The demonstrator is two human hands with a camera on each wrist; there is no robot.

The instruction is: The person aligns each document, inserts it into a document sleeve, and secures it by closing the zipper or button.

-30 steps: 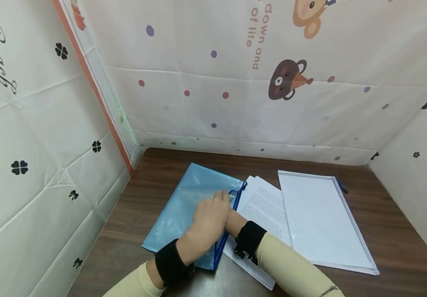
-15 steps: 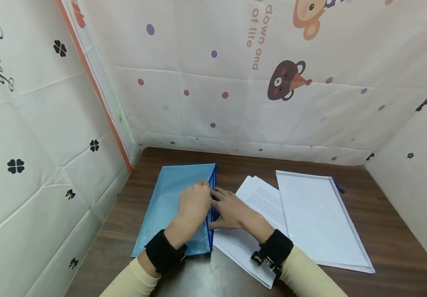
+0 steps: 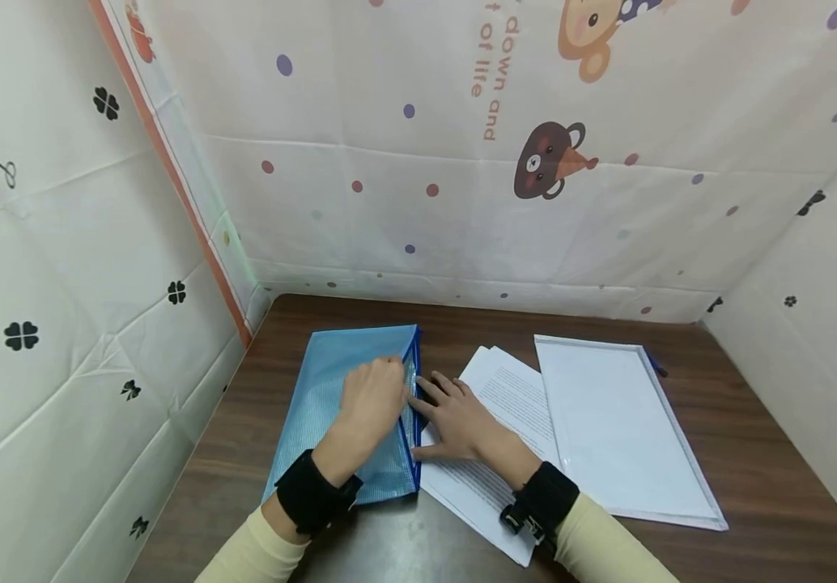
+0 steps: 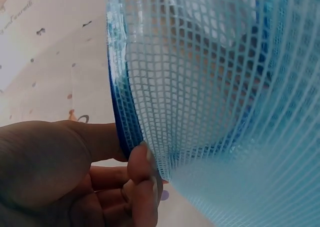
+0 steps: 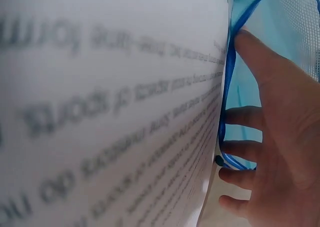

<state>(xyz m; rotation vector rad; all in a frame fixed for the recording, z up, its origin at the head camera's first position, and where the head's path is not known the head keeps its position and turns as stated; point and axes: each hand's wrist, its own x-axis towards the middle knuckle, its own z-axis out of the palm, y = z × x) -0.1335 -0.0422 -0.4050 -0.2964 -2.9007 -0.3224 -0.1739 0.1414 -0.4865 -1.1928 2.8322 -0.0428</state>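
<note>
Where the patterned cloth walls [image 3: 462, 162] meet at the back, a dark wooden table [image 3: 754, 453] fills the lower part of the head view. On its right half lies a white zip folder [image 3: 615, 429], flat, its left edge overlapping a stack of printed sheets [image 3: 513, 397] that reaches toward the near edge. Left of the sheets lies a blue mesh zip pouch [image 3: 338, 380], flat on the table, its dark blue zipper edge turned to the right and lying along the sheets. The left hand [image 3: 371, 401] rests on top of the pouch near that zipper edge; the left wrist view shows its fingers [image 4: 142, 187] curled against the mesh [image 4: 215, 87] at the blue border, seemingly pinching it, though the grip is partly hidden. The right hand [image 3: 458, 421] lies palm down on the printed sheets just beside the pouch, fingers spread and straight, their tips [image 5: 235, 118] reaching to the zipper edge [image 5: 229, 77] in the right wrist view. Both wrists wear black straps over pale yellow sleeves [image 3: 608, 546].
</note>
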